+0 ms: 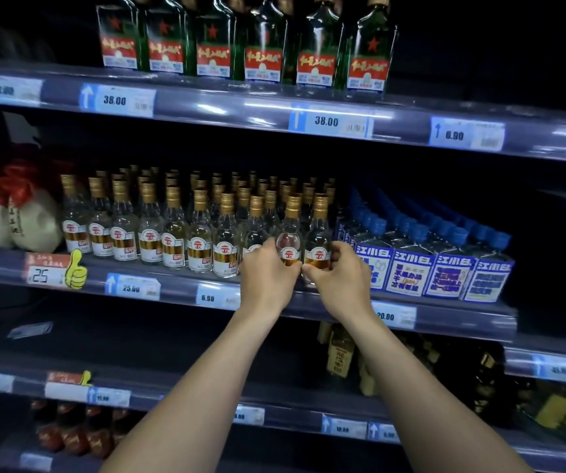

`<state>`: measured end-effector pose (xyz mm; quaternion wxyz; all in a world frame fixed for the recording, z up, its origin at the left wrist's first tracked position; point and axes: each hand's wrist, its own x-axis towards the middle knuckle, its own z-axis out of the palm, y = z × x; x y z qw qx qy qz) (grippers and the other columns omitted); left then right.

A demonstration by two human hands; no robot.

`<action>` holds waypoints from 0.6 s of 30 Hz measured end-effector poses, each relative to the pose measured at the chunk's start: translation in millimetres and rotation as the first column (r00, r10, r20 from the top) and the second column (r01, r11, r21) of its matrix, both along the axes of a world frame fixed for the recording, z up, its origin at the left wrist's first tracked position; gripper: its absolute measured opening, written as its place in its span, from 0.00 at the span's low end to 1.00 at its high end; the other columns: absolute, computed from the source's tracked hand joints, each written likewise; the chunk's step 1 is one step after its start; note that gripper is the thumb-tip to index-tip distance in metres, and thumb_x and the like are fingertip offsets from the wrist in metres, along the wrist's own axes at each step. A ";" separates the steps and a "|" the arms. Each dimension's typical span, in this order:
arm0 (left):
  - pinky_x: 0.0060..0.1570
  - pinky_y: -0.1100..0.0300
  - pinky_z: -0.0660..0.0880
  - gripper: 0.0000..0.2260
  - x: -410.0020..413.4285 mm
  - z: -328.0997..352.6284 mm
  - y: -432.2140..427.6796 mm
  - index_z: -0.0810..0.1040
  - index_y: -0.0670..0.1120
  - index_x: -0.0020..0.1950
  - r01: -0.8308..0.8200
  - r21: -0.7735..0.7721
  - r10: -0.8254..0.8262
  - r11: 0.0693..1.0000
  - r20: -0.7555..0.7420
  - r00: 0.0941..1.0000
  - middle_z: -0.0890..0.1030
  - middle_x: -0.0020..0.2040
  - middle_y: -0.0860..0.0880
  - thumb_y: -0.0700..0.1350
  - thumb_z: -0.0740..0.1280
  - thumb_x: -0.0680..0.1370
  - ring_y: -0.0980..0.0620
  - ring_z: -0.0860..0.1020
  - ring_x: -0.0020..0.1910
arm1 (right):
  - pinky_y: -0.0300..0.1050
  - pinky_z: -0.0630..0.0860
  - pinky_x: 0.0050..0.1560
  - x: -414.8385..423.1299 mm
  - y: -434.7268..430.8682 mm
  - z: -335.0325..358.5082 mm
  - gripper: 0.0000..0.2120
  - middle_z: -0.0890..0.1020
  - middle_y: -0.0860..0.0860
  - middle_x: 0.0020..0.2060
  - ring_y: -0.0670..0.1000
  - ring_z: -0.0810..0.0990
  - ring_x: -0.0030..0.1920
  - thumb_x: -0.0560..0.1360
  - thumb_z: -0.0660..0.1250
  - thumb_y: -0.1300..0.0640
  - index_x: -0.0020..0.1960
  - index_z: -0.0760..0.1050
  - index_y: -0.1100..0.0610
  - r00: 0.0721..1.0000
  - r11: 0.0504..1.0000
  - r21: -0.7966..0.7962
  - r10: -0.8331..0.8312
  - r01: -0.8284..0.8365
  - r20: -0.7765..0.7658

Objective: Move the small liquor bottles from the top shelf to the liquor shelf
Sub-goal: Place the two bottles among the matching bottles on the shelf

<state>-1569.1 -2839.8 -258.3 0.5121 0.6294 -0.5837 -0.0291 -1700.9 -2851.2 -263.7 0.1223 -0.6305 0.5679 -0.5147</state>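
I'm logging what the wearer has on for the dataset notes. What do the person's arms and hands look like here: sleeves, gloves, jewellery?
Both forearms are bare up to the frame's bottom edge: no sleeves show. The left hand and right hand wear no gloves, and no watch, bracelet or ring is visible.

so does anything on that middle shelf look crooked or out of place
Nothing is spilled or broken. The one oddity: the small bottle in the left hand sits forward of the gold-capped row and looks slightly tilted. The right hand holds its neighbour; the blue-capped bottles stand tidy.
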 end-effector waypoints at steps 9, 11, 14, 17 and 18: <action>0.42 0.50 0.81 0.27 -3.6 -6.3 1.2 0.73 0.45 0.67 -0.020 0.055 0.020 0.998 -0.002 1.000 0.83 0.41 0.49 0.51 0.77 0.72 0.46 0.82 0.42 | 0.45 0.81 0.45 -6.1 -7.9 -6.7 0.18 0.86 0.45 0.44 0.47 0.83 0.45 0.68 0.82 0.49 0.53 0.81 0.52 0.996 1.000 0.030 -0.001 0.003 -0.086; 0.41 0.50 0.81 0.29 -3.6 -8.9 1.9 0.71 0.45 0.68 -0.017 0.042 0.017 0.999 -0.003 1.000 0.81 0.40 0.50 0.50 0.78 0.71 0.47 0.81 0.40 | 0.44 0.81 0.45 -6.9 -7.6 -6.6 0.19 0.86 0.44 0.44 0.46 0.83 0.45 0.68 0.82 0.48 0.54 0.80 0.52 0.996 0.999 0.035 0.009 -0.006 -0.091; 0.45 0.51 0.81 0.29 -3.0 -12.0 2.4 0.73 0.44 0.66 -0.016 -0.017 0.016 1.000 0.002 1.000 0.83 0.45 0.48 0.49 0.79 0.70 0.48 0.82 0.45 | 0.40 0.80 0.45 -8.1 -6.4 -6.3 0.21 0.86 0.44 0.45 0.45 0.83 0.46 0.67 0.82 0.47 0.56 0.80 0.52 0.996 0.999 0.037 0.019 -0.016 -0.088; 0.53 0.52 0.78 0.26 -0.6 -14.3 3.3 0.77 0.43 0.64 0.000 -0.069 0.003 0.998 0.033 0.999 0.83 0.52 0.46 0.48 0.80 0.69 0.47 0.80 0.52 | 0.41 0.80 0.47 -7.7 -4.7 -4.2 0.22 0.86 0.45 0.46 0.46 0.84 0.46 0.67 0.83 0.48 0.57 0.81 0.53 0.996 1.000 0.023 0.013 -0.011 -0.089; 0.54 0.54 0.77 0.26 0.0 -15.7 3.1 0.78 0.43 0.64 0.001 -0.082 0.002 0.997 0.037 0.999 0.82 0.53 0.46 0.48 0.79 0.70 0.47 0.80 0.53 | 0.43 0.81 0.48 -8.5 -7.0 -5.7 0.22 0.86 0.46 0.46 0.46 0.84 0.46 0.67 0.83 0.49 0.56 0.81 0.53 0.996 1.000 0.018 0.013 -0.011 -0.094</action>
